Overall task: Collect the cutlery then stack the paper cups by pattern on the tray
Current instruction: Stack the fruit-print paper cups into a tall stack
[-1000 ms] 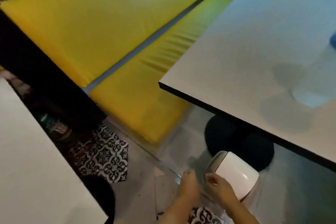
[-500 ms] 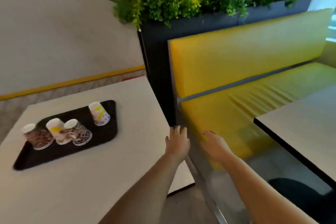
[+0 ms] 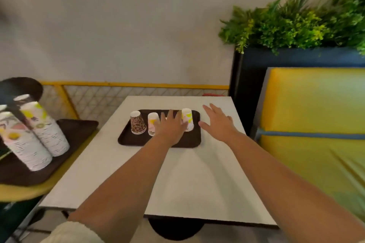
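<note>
White and smooth, the square table (image 3: 189,173) carries a dark rounded tray (image 3: 138,141) near its far edge, with upturned paper cups (image 3: 137,122) on it (one leopard-print). Left hand (image 3: 170,126) hovers over them and right hand (image 3: 218,123) beside the tray, fingers spread, holding nothing. Tall cup stacks (image 3: 45,130) stand left; a yellow bench (image 3: 316,114) borders the right.

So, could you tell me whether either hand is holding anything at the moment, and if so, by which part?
Nothing is held. The left hand is spread open above the cups on the dark tray, and the right hand is open over the table.
</note>
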Tool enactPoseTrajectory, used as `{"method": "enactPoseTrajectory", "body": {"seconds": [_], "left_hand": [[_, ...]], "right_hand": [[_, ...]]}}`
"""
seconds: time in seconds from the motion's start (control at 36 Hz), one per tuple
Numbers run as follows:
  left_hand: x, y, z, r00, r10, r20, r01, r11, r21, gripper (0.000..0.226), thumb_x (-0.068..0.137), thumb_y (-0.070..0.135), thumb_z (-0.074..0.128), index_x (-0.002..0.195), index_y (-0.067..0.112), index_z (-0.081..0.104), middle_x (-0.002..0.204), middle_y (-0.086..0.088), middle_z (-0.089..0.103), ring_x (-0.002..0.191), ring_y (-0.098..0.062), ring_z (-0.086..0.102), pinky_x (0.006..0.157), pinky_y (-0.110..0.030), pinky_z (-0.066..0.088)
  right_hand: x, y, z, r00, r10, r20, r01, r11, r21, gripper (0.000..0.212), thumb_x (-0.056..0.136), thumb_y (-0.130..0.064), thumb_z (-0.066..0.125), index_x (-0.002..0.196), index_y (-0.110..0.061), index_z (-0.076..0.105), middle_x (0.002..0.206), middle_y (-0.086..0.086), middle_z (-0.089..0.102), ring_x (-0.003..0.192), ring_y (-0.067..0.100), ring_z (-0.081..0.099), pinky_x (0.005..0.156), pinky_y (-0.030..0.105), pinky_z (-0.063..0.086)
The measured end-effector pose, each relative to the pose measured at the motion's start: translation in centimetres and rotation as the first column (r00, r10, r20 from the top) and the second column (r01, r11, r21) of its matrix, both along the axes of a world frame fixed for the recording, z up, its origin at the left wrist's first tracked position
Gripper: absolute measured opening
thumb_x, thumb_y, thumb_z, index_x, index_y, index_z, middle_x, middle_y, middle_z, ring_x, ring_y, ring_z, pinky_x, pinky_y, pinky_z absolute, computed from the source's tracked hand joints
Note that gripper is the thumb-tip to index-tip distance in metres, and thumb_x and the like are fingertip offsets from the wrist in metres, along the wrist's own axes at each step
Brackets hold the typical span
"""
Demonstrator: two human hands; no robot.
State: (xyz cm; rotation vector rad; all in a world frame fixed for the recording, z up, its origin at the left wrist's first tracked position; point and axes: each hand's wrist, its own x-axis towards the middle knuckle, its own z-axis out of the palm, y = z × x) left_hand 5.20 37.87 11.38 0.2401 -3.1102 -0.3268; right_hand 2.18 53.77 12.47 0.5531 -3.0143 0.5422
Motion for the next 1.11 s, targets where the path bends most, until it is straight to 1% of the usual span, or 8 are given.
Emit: {"method": "enactPoseTrajectory", "body": {"seconds": [0.17,0.33,0.47,0.69,0.83,0.94,1.03,1.11], "left_hand": [[1.7,-9.1,2.8,0.994,0.106,-0.034,-0.108,0.991,-0.077,0.062,0.1,0.05,0.023,0.152,0.023,0.003,0.161,-0.007,-0.001,0.148,-0.032,0.001,0.114,-0.059,0.01],[3.4,-17.5,4.1,0.976,0.211,-0.046,-0.215,0.97,-0.117,0.066,0.099,0.053,0.023,0.152,0.02,0.002,0.161,-0.01,0.002,0.147,-0.032,0.004,0.114,-0.058,0.012],[4.4,-22.5,4.7,0.943,0.298,-0.148,-0.313,0.945,-0.091,0.062,0.099,0.049,0.032,0.149,0.015,0.016,0.157,-0.011,0.018,0.144,-0.033,0.014,0.112,-0.056,0.02],[6.0,-28.2,4.7,0.884,0.417,-0.211,-0.446,0.887,-0.117,0.064,0.098,0.045,0.037,0.149,0.014,0.015,0.158,-0.01,0.015,0.145,-0.031,0.007,0.113,-0.056,0.017],[6.9,-31.7,4.6,0.823,0.507,-0.255,-0.54,0.839,-0.074,0.062,0.097,0.042,0.042,0.147,0.015,0.018,0.157,-0.009,0.017,0.144,-0.033,0.01,0.112,-0.059,0.02],[7.8,-34.7,3.5,0.728,0.618,-0.297,-0.642,0.767,0.023,0.064,0.095,0.04,0.047,0.147,0.015,0.019,0.157,-0.009,0.017,0.144,-0.034,0.012,0.111,-0.056,0.021],[8.5,-37.1,2.1,0.667,0.682,-0.299,-0.69,0.717,0.098,0.075,0.093,0.039,0.051,0.15,0.012,0.011,0.158,-0.01,0.014,0.145,-0.033,0.011,0.114,-0.054,0.018],[9.0,-39.8,0.9,0.613,0.734,-0.292,-0.717,0.672,0.185,0.084,0.091,0.039,0.056,0.151,0.009,0.004,0.158,-0.012,0.011,0.145,-0.033,0.01,0.115,-0.054,0.02]], "right_hand": [[-0.2,-9.8,1.9,0.998,0.054,0.014,-0.054,0.999,-0.009,0.067,0.094,-0.05,0.038,0.148,-0.025,0.006,0.158,0.004,-0.001,0.145,0.029,-0.001,0.113,0.053,0.01],[-0.1,-18.3,3.0,0.994,0.109,-0.018,-0.11,0.993,-0.044,0.069,0.093,-0.051,0.039,0.148,-0.022,0.009,0.157,0.007,0.004,0.144,0.029,0.001,0.112,0.054,0.014],[-0.3,-23.8,3.7,0.979,0.193,-0.07,-0.2,0.974,-0.106,0.072,0.092,-0.052,0.041,0.148,-0.024,0.007,0.157,0.007,0.0,0.144,0.028,0.0,0.112,0.055,0.012],[-1.2,-31.5,4.3,0.931,0.349,-0.109,-0.362,0.922,-0.137,0.073,0.091,-0.05,0.045,0.148,-0.021,0.009,0.157,0.007,0.003,0.144,0.027,0.005,0.114,0.054,0.013],[-1.2,-36.5,4.8,0.862,0.476,-0.174,-0.502,0.849,-0.164,0.072,0.091,-0.047,0.049,0.147,-0.02,0.014,0.156,0.006,0.008,0.143,0.026,0.013,0.113,0.052,0.018],[-0.9,-40.6,4.4,0.81,0.543,-0.223,-0.584,0.785,-0.208,0.07,0.09,-0.044,0.051,0.147,-0.018,0.019,0.155,0.005,0.015,0.141,0.024,0.019,0.111,0.05,0.024],[-0.2,-43.8,3.3,0.785,0.58,-0.217,-0.619,0.753,-0.223,0.068,0.089,-0.042,0.053,0.145,-0.017,0.023,0.153,0.006,0.02,0.138,0.026,0.026,0.109,0.051,0.028],[0.4,-46.9,2.4,0.76,0.615,-0.21,-0.65,0.729,-0.215,0.067,0.089,-0.039,0.055,0.145,-0.019,0.024,0.153,0.005,0.02,0.139,0.025,0.026,0.11,0.05,0.027]]}}
